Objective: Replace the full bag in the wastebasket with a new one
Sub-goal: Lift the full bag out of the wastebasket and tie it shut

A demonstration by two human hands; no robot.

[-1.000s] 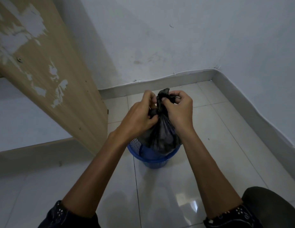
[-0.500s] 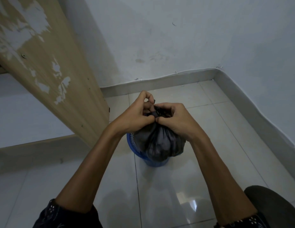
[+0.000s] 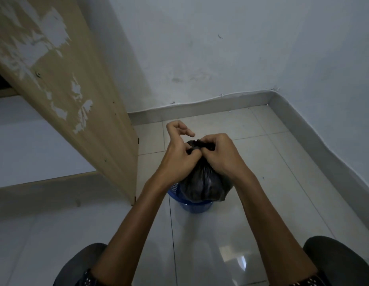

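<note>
Two hands meet dead centre of the head view, both working the gathered neck of the black bag [image 3: 202, 182]. The left hand [image 3: 179, 159] pinches the twisted plastic with its thumb and lower fingers, while its forefinger curls up free above the bunch, touching nothing. The right hand [image 3: 218, 155] is curled tight round the neck from the other side, knuckles up, with a small dark tuft of plastic poking out just above them.

And here is the change: a second ago that gathered top stood tall between the hands, held well up; now the hands have come down and closer together, and the top is squeezed into a short, tight bunch. That looks like a knot being drawn snug.

The bag itself bulges above the rim of the blue wastebasket [image 3: 197, 206], just below centre, so it is not out yet. The basket stands on the pale tiled floor [image 3: 272, 182], near a worn wooden panel [image 3: 62, 79] that slants across the upper left, with the white wall [image 3: 220, 58] filling the top of the frame.

For the task, my read is that sealing is nearly done. Lifting the full bag clear should follow, and no fresh bag shows anywhere in view.
</note>
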